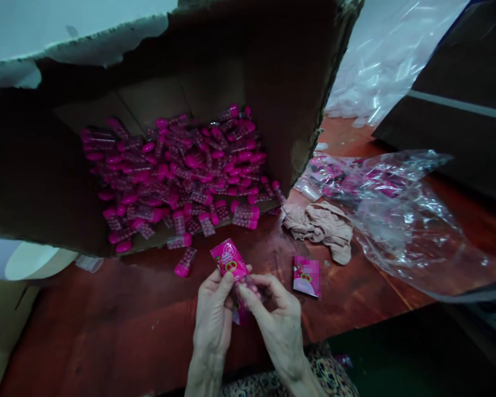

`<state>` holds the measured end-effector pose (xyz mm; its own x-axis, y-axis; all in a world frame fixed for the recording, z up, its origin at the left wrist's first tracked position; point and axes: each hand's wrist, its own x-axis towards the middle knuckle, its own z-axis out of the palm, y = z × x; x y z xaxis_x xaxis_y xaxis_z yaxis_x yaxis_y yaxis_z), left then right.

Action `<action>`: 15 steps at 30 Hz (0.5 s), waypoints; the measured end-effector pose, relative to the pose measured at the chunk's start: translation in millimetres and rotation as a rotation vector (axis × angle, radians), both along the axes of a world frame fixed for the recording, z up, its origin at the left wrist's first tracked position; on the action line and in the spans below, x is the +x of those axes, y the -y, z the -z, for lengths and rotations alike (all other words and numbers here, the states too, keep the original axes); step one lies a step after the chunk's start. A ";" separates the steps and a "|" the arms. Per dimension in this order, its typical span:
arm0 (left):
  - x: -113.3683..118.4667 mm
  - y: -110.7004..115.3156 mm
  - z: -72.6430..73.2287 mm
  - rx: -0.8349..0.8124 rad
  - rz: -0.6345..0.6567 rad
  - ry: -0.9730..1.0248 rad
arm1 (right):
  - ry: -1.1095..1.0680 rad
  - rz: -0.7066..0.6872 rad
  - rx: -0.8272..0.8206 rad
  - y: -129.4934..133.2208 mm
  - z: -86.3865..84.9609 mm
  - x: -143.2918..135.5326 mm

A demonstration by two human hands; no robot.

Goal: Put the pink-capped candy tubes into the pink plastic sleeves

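Note:
Near the table's front edge, my left hand (215, 306) is closed on a pink printed packet (231, 259), its thumb lying over the packet's left side. My right hand (275, 309) pinches a small clear container of pink balls (251, 288) against the packet's lower end. The fingers partly hide both things. Part of another pink wrapper shows below the hands. A second pink packet (306, 277) lies flat to the right. One pink-capped tube (185, 261) lies loose on the table, beyond my left hand.
A large cardboard box (285, 105) on its side holds a heap of pink-capped tubes (182, 165). To the right are a crumpled cloth (324, 227) and a clear plastic bag (409, 220) with pink packets. A pale bowl (37, 262) is at left.

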<state>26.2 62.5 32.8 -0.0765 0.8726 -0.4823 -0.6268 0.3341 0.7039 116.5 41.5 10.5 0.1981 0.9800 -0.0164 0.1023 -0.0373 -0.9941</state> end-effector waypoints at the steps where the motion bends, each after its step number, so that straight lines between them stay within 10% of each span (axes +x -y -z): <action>1: 0.0 0.4 0.5 -0.004 0.008 0.014 | -0.011 -0.005 -0.001 -0.2 0.5 -0.3; 15: -6.0 8.7 3.5 -0.084 -0.050 0.006 | -0.085 -0.249 0.072 -3.6 2.5 9.3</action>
<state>20.2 53.9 29.3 -0.1161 0.8244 -0.5540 -0.6482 0.3597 0.6711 125.8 45.1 8.0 -0.0485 0.9976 0.0484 0.0156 0.0492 -0.9987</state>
